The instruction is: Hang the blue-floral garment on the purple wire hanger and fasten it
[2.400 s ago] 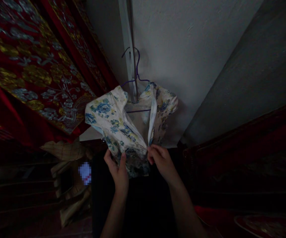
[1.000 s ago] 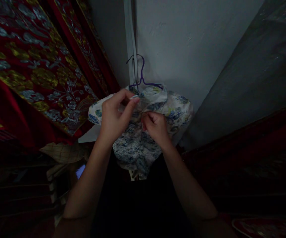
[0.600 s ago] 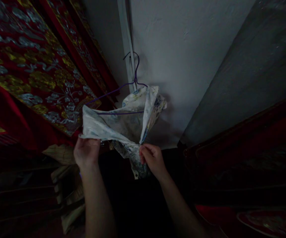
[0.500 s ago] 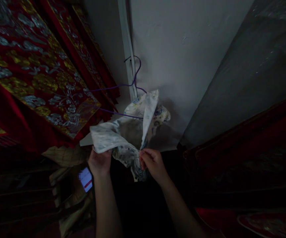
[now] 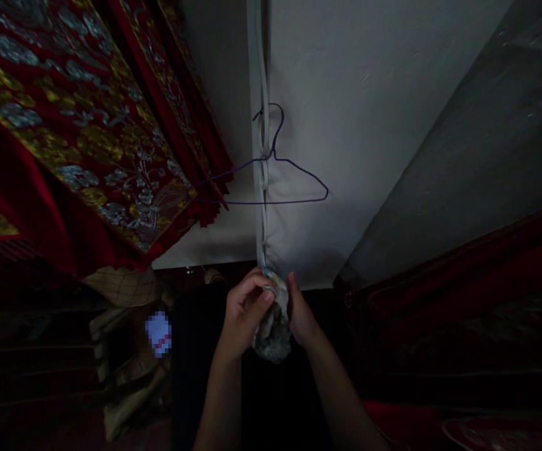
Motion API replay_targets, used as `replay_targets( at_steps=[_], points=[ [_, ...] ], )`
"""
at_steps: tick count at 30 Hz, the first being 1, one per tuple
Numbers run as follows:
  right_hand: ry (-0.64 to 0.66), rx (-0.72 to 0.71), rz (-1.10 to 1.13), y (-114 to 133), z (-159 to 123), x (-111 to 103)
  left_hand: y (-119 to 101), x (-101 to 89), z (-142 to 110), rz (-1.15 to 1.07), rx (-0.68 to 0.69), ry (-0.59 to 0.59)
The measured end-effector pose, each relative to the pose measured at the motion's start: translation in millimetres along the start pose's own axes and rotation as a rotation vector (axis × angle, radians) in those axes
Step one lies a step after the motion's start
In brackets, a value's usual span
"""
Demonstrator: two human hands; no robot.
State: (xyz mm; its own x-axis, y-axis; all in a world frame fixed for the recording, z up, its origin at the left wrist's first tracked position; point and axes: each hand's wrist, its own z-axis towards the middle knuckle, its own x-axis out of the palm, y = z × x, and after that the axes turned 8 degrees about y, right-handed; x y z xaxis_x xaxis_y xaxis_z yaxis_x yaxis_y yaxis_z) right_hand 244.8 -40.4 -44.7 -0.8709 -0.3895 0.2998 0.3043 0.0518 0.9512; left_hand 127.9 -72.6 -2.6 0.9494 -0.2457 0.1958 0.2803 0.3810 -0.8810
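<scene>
A pale floral garment (image 5: 275, 341) is bunched into a small bundle low in front of me. My left hand (image 5: 245, 313) is closed on its left side, with the thumb over the top and the fingers curled round it. Against the right side of the bundle lies my right hand (image 5: 303, 316), one finger or thumb pointing up and its other fingers hidden behind the cloth. Above both hands a thin purple wire hanger (image 5: 299, 202) hangs by its hook near a white cable on the wall, with nothing on it.
Red embroidered cloths (image 5: 106, 138) with gold and silver patterns hang at the left, covering the hanger's left end. A lit phone (image 5: 159, 333) rests on a wooden chair or stool (image 5: 104, 351) at lower left. Clear plastic sheeting (image 5: 477, 125) and dark red fabric (image 5: 510, 275) are at the right.
The garment has gone from spread open across the hanger to bunched between my hands. My left hand has moved right and the whole hanger is uncovered on its right side.
</scene>
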Motion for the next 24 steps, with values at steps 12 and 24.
replay_targets(
  at_steps=[12,24],
  points=[
    [0.322,-0.268,-0.533,90,24,-24,4,-55.3,-1,0.425,-0.354,0.346],
    [-0.275,-0.295,-0.728,60,155,-81,-54,-90.3,56,0.952,-0.262,0.421]
  ],
)
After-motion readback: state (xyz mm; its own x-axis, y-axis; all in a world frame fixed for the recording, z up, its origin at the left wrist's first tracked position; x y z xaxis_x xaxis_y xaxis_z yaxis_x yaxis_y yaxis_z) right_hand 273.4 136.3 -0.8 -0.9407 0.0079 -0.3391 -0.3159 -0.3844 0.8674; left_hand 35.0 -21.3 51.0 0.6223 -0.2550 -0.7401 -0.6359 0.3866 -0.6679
